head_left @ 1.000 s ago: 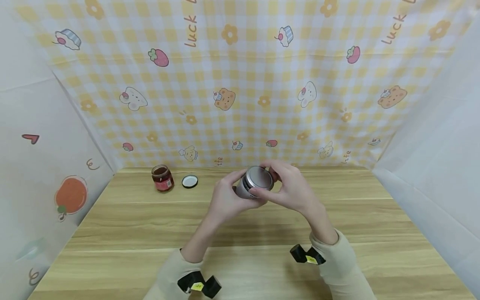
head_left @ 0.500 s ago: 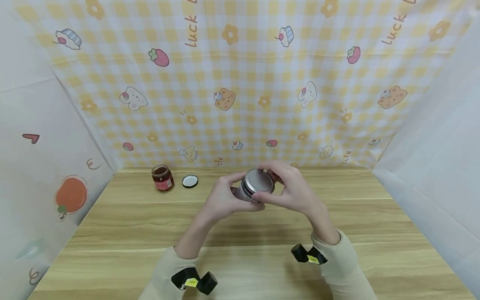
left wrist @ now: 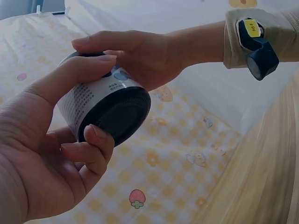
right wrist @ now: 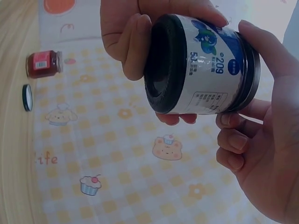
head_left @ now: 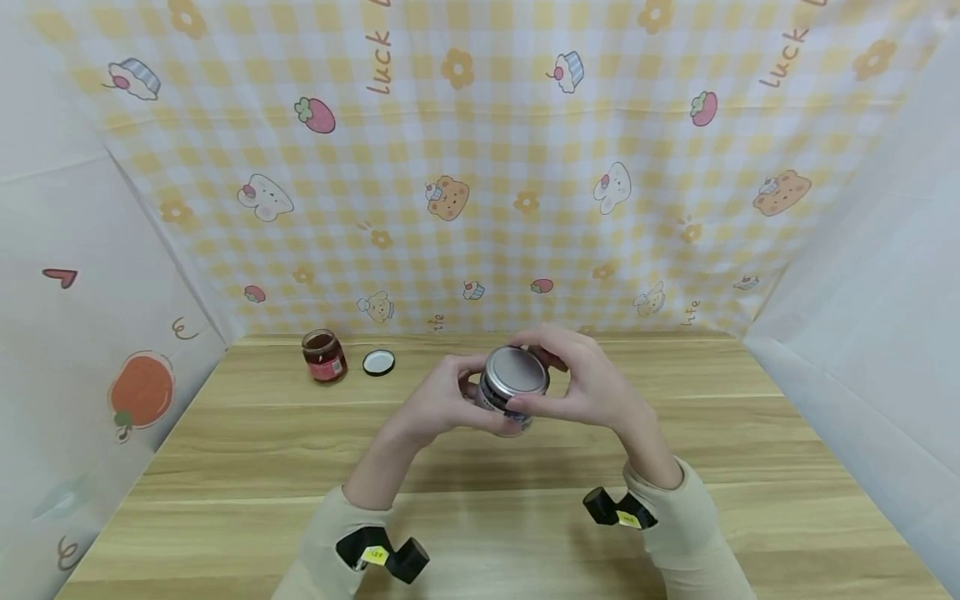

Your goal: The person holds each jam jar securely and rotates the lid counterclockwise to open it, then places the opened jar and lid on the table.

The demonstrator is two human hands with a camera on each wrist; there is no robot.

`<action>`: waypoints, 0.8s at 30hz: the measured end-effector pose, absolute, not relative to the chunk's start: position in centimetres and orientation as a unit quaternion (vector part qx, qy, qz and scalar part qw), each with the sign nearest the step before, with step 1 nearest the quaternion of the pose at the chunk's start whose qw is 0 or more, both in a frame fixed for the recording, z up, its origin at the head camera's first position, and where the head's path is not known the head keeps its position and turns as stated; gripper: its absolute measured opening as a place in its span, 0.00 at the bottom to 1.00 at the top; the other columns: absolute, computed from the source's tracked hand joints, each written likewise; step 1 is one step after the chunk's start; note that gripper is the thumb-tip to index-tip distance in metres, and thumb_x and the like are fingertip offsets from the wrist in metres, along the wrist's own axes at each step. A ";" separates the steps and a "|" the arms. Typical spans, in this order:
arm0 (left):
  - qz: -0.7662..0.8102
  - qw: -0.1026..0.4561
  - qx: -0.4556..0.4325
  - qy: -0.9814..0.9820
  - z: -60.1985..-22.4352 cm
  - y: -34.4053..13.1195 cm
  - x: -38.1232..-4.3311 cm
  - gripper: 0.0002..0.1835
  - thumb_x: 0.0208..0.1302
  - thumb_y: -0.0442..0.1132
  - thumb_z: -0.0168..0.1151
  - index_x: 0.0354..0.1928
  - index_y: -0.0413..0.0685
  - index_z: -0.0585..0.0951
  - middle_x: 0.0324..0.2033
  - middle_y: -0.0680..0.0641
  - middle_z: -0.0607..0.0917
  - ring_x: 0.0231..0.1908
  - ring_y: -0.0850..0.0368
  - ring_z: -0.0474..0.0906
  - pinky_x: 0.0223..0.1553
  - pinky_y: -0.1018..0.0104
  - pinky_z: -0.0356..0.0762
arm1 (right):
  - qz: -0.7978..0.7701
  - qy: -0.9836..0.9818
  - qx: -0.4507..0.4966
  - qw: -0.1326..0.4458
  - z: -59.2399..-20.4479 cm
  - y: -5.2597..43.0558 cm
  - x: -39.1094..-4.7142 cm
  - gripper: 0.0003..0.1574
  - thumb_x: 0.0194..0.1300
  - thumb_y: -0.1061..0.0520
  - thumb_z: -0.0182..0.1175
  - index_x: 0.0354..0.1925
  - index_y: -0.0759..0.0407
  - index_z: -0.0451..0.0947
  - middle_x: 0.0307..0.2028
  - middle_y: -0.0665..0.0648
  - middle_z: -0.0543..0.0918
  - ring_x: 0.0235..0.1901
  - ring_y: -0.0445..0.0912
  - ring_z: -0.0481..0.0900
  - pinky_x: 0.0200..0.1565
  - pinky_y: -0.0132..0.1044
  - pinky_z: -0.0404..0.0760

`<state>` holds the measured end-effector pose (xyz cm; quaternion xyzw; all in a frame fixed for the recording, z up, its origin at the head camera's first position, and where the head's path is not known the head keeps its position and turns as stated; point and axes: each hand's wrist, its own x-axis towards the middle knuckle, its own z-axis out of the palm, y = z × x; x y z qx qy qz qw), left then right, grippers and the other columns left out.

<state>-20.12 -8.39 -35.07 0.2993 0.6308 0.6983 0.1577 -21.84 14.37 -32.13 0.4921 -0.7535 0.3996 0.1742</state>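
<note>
Over the middle of the table, both hands hold a jar of dark jam [right wrist: 205, 70] with a white label showing blueberries. My left hand [head_left: 442, 404] grips its body, thumb along one side and fingers curled round the other and near the dark base, as the left wrist view shows. The silver-grey lid [head_left: 517, 371] sits on the jar's top. My right hand [head_left: 581, 379] pinches that lid at its rim between thumb and fingers. The jar is tilted, and its base faces the camera in both wrist views.
An uncapped jar of red jam [head_left: 326, 357] stands at the back left of the wooden table [head_left: 480, 533]. Beside it lies a lid [head_left: 378, 362], white inside facing up. A yellow checked cloth [head_left: 495, 167] hangs behind the table, with white sheets at both sides.
The jar has come slightly toward me and tipped more upright, so more of its side shows below the lid. My left hand and forearm have shifted left; the right hand keeps its pinch.
</note>
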 end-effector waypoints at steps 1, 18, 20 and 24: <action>0.699 0.161 0.303 0.628 -35.1 -8.4 -20.2 0.31 0.47 0.29 0.78 0.57 0.36 0.80 0.45 0.40 0.86 0.35 0.52 0.87 0.38 0.61 0.85 | 0.400 -0.752 0.495 0.175 -32.1 14.4 -21.9 0.34 0.63 0.34 0.67 0.55 0.57 0.80 0.43 0.50 0.83 0.33 0.41 0.75 0.32 0.29 0.76; 0.709 0.165 0.288 0.623 -35.3 -9.0 -20.6 0.35 0.48 0.35 0.80 0.61 0.38 0.79 0.46 0.38 0.86 0.36 0.51 0.86 0.37 0.62 0.84 | 0.411 -0.750 0.476 0.204 -32.0 15.1 -22.3 0.38 0.66 0.31 0.62 0.56 0.60 0.79 0.34 0.48 0.77 0.27 0.41 0.66 0.28 0.33 0.65; 0.709 0.157 0.280 0.628 -35.2 -9.0 -20.6 0.35 0.48 0.34 0.81 0.61 0.40 0.79 0.46 0.38 0.86 0.37 0.49 0.87 0.38 0.61 0.85 | 0.411 -0.752 0.470 0.209 -32.0 15.2 -22.4 0.39 0.65 0.30 0.62 0.57 0.60 0.78 0.33 0.48 0.77 0.27 0.41 0.67 0.28 0.33 0.65; 0.715 0.138 0.263 0.633 -35.2 -9.0 -20.7 0.35 0.48 0.31 0.80 0.61 0.42 0.80 0.47 0.37 0.86 0.39 0.46 0.88 0.40 0.58 0.85 | 0.411 -0.757 0.459 0.216 -32.1 15.4 -22.7 0.40 0.66 0.30 0.61 0.57 0.61 0.78 0.32 0.48 0.75 0.26 0.43 0.67 0.29 0.32 0.65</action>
